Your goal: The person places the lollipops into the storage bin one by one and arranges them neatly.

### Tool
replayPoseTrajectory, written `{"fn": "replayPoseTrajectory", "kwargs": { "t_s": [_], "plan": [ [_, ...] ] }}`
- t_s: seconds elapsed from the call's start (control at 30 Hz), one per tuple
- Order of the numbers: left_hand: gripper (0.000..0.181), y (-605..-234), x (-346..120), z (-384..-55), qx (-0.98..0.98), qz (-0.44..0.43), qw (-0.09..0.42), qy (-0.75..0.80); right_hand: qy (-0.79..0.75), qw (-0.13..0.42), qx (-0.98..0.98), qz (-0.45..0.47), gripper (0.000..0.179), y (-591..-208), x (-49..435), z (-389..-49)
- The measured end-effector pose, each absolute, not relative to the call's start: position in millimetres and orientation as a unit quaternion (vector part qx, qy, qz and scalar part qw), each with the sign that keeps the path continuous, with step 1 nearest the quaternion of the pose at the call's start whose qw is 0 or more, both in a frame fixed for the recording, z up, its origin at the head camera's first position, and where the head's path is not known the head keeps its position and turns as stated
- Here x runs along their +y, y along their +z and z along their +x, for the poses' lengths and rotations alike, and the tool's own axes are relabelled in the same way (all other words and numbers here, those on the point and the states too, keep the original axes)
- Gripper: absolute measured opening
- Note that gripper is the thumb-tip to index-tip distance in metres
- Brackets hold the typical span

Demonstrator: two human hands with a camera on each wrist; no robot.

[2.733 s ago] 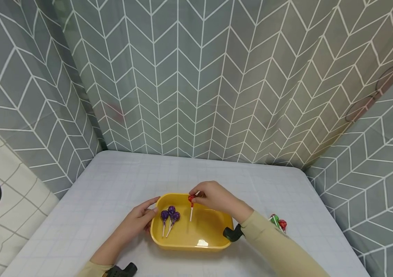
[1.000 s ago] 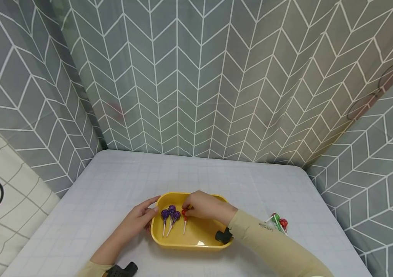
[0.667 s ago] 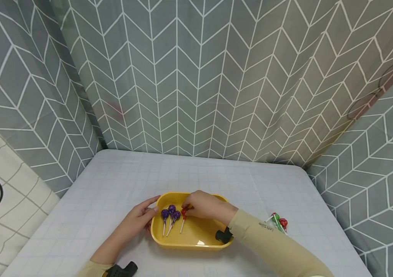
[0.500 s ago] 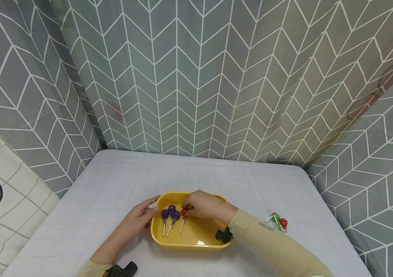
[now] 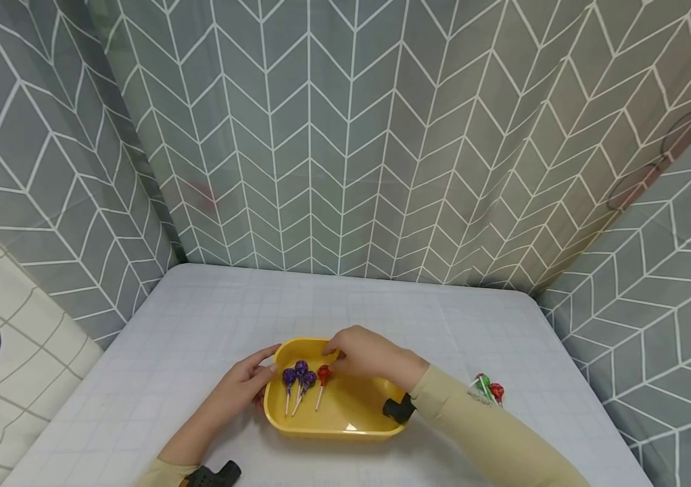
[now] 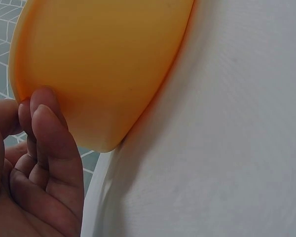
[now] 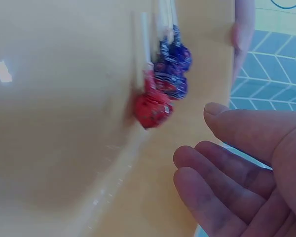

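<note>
In the head view, a yellow tray [image 5: 335,434] sits on the table with three purple-wrapped lollipops [image 5: 301,368] grouped on its left side. Beside them lies a red lollipop [image 5: 324,374], its stick toward the near edge. My left hand [image 5: 241,387] pinches the tray's left rim; the left wrist view shows thumb and fingers at the yellow wall [image 6: 118,64]. My right hand [image 5: 366,352] is over the tray, just right of the red lollipop. In the right wrist view its fingers [image 7: 197,195] are parted, with nothing between them, apart from the red lollipop [image 7: 154,109].
Right of the tray, partly behind the right sleeve [image 5: 479,419], lie a green lollipop [image 5: 483,381] and a red lollipop [image 5: 497,390] on the white-covered table [image 5: 230,304]. Patterned grey curtains [image 5: 345,149] stand behind the table and at both sides.
My right hand brought the red lollipop down into the tray, moved it left beside the purple ones, then let go and drew back slightly up and right. The left hand stayed on the rim.
</note>
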State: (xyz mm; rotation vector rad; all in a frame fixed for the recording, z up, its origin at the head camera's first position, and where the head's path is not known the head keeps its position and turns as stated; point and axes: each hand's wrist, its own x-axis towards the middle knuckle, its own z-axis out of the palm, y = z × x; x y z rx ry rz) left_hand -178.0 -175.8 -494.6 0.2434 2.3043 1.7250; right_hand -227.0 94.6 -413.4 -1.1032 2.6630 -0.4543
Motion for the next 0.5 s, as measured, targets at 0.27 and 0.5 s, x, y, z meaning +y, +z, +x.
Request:
{"fn": "replayPoseTrajectory", "kwargs": {
  "t_s": [0.27,0.5],
  "plan": [
    [0.055,-496,-176,-178,0.792,0.087,0.128,0.591,-0.204,0.091,0.906,-0.359,0.03,-396,113,-223],
    [0.055,-496,-177,-178,0.788,0.09,0.127,0.596,-0.215,0.062,0.911,-0.347,0.029,-383,136,-219]
  ]
}}
